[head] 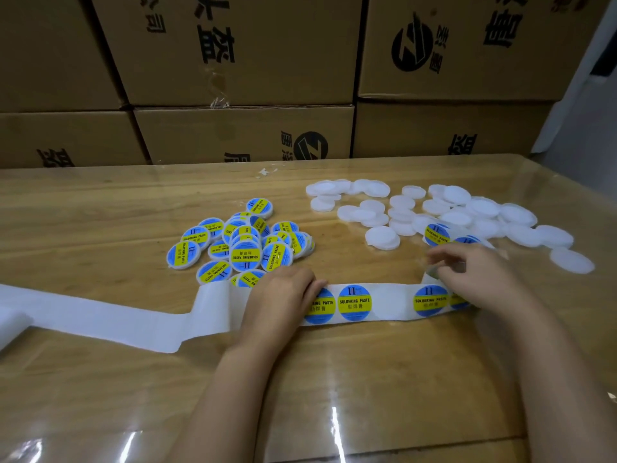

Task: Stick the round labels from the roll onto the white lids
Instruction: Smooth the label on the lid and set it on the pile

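A white backing strip [387, 304] lies across the table in front of me, carrying blue-and-yellow round labels [354, 303]. My left hand [283, 292] presses flat on the strip's left part, fingers over one label. My right hand [467, 272] rests on the strip's right end, fingertips pinched at its raised edge; I cannot tell whether a label is between them. Plain white lids [382, 237] lie scattered at the back right. A heap of labelled lids [245, 245] sits behind my left hand.
The emptied backing paper [100, 319] trails off to the left edge. Two labelled lids [436, 234] lie among the white ones. Stacked cardboard boxes [240, 128] wall off the table's far side. The wooden table [334, 379] is covered with glossy film.
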